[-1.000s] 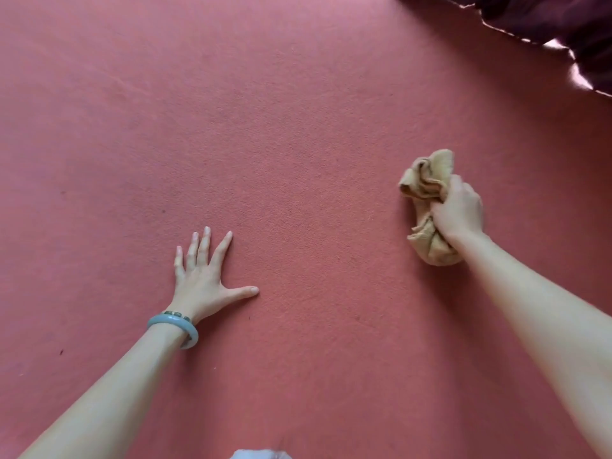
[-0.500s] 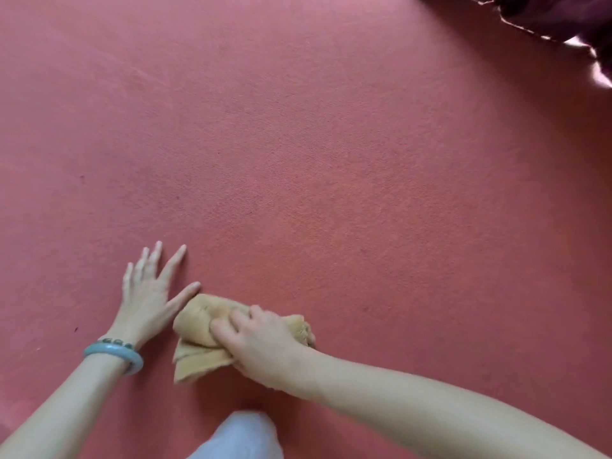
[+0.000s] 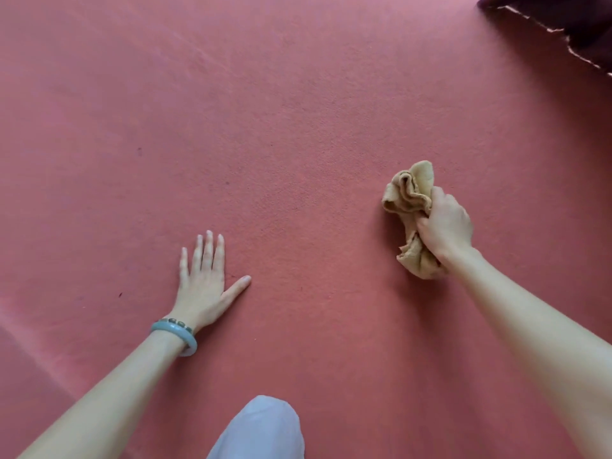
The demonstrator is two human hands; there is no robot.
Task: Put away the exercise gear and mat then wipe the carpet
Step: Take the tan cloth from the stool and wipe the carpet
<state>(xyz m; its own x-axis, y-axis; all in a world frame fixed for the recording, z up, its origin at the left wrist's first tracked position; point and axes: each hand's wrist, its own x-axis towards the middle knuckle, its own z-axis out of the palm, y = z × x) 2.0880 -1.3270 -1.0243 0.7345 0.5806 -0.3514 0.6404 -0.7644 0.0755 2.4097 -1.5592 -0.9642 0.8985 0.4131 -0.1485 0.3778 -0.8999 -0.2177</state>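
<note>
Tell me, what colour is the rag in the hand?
The rag is tan, a yellowish beige, seen clearly in the head view.

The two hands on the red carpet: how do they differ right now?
The left hand lies flat and open, fingers spread, holding nothing; the right hand is closed in a fist around a crumpled tan cloth. The left wrist wears a pale green bangle; the right wrist is bare. Both are bare-skinned and down at the red carpet.

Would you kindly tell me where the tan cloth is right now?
In the head view, the tan cloth sits bunched on the red carpet at right, gripped by the right hand, well apart from the left hand.
</note>
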